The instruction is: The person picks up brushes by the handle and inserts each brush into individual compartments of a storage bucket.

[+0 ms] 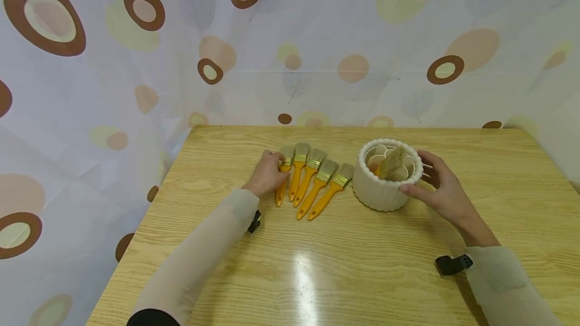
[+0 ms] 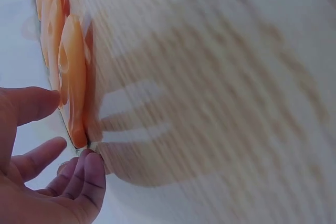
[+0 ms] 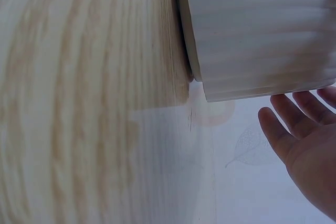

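Note:
Several paintbrushes with orange handles and pale bristles lie side by side on the table. My left hand (image 1: 267, 175) is at the leftmost paintbrush (image 1: 280, 191), with thumb and curled fingers on either side of it near the metal band. In the left wrist view, that paintbrush handle (image 2: 72, 72) lies between the thumb and the fingertips of my left hand (image 2: 47, 177). A round cream pot (image 1: 378, 195) with a scalloped rim stands to the right. My right hand (image 1: 446, 195) rests against the pot's right side, thumb in front, fingers fairly straight behind.
Inside the pot are light dividers and one more paintbrush (image 1: 392, 161), bristles up. The wooden table (image 1: 362, 275) meets a patterned curtain (image 1: 317, 94) at its back and left edges. In the right wrist view, the pot wall (image 3: 262, 35) stands on the wood.

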The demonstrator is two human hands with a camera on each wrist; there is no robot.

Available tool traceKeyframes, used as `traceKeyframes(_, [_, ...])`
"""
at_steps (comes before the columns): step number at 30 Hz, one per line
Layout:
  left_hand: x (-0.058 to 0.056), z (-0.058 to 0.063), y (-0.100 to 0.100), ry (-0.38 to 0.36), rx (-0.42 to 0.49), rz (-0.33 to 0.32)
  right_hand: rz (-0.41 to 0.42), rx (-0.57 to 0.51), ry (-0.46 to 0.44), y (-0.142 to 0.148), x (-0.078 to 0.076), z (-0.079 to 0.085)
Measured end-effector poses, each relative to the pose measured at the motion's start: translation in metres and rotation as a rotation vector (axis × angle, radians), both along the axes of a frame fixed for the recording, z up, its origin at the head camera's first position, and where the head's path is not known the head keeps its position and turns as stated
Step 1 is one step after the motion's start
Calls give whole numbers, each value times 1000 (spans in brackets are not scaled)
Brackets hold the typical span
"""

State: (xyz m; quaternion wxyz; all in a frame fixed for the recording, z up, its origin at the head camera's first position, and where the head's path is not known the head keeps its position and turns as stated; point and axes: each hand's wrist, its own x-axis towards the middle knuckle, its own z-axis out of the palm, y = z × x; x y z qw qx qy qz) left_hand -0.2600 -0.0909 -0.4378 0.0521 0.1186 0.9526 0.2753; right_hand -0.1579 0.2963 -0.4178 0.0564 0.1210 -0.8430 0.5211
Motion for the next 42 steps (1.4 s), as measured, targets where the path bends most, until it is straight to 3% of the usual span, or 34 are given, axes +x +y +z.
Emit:
traceKeyframes(19, [-1, 5, -3, -44, 3, 15, 2, 2, 19, 0, 1, 1])
traceKeyframes(27, [-6, 5, -3, -67, 51, 63, 10, 8, 32, -1, 1, 1])
traceKeyframes(42, [-9, 8, 1, -57, 7, 87, 1, -2, 33, -1, 0, -1])
